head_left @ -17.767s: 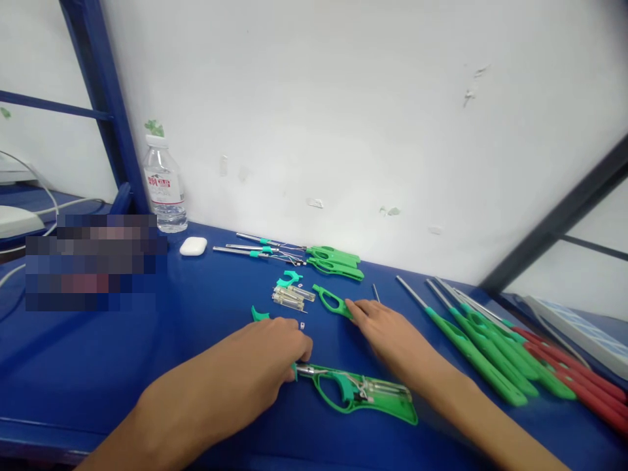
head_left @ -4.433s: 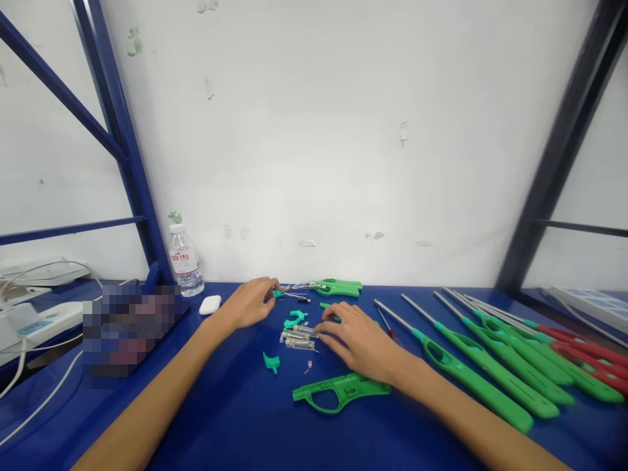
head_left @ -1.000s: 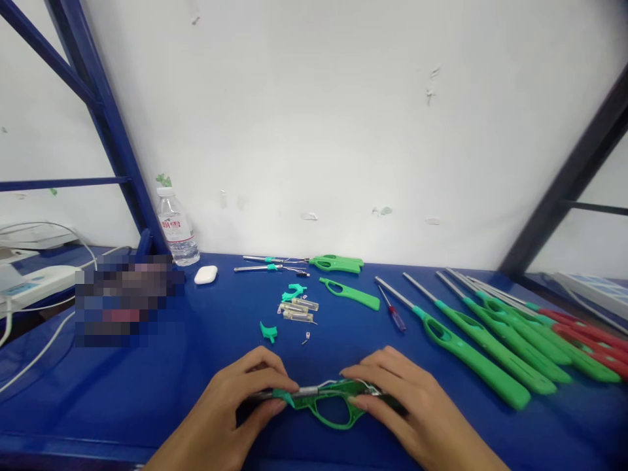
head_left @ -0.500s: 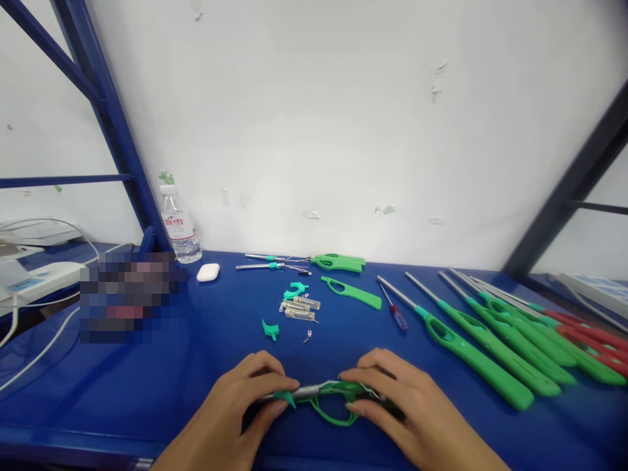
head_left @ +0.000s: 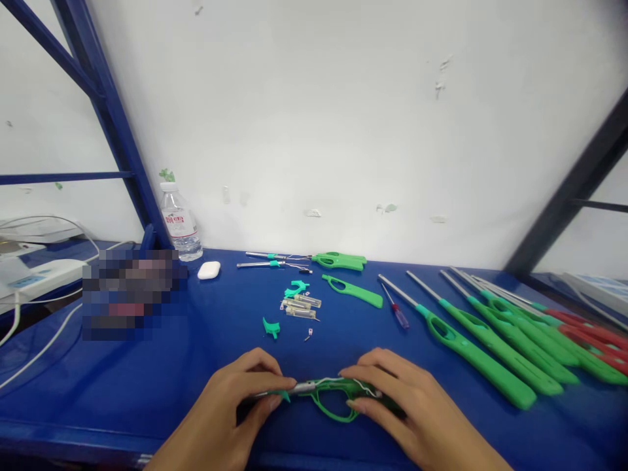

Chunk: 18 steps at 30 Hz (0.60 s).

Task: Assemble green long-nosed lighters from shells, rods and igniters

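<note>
Both my hands hold one green lighter body (head_left: 330, 398) with a metal tube and thin wires, low over the front of the blue table (head_left: 206, 347). My left hand (head_left: 240, 399) pinches the tube end and its teal collar. My right hand (head_left: 392, 399) closes over the handle part, hiding much of it. Just beyond lie a teal trigger piece (head_left: 270, 326), a tiny metal clip (head_left: 308, 337), clear gas cartridges (head_left: 300, 307) and another teal piece (head_left: 296, 287).
Several assembled green and red long lighters (head_left: 481, 340) lie in a row on the right. A small red screwdriver (head_left: 395, 309), a green half shell (head_left: 353, 292), part-built lighters (head_left: 314, 260), a white earbud case (head_left: 209, 269) and a water bottle (head_left: 179, 222) sit farther back.
My hands came back from the parts in the middle and now hold the lighter body near the front edge. Over the last second they barely shift; the thin wires have moved slightly.
</note>
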Tool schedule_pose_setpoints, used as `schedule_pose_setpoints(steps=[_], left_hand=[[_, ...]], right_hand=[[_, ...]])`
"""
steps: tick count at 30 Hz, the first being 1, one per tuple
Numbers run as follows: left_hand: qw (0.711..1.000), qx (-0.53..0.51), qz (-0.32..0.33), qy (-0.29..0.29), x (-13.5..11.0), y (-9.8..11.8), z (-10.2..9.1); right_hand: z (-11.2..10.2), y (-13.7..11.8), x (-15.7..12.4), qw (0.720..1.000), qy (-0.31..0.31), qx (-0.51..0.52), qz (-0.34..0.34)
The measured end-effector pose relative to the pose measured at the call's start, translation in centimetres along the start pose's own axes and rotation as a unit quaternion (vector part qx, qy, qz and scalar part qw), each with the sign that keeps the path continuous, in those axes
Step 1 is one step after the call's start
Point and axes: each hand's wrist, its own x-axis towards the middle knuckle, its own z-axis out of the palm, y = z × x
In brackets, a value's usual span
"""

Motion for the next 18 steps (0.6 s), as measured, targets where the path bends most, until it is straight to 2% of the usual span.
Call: schedule_pose_setpoints(steps=[10, 16, 18], left_hand=[[1.000, -0.012, 0.004, 0.000, -0.1, -0.1, 0.1], [0.997, 0.033, 0.063, 0.026, -0.6, -1.0, 0.5], [0.996, 0.056, 0.073, 0.010, -0.8, -1.1, 0.5]], right_hand=[[0.1, 0.0, 0.1, 1.000, 0.002, 0.007, -0.004], [0.0, 0.0, 0.1, 1.000, -0.007, 0.011, 0.005], [-0.1, -0.1, 0.1, 1.000, -0.008, 0.011, 0.007]])
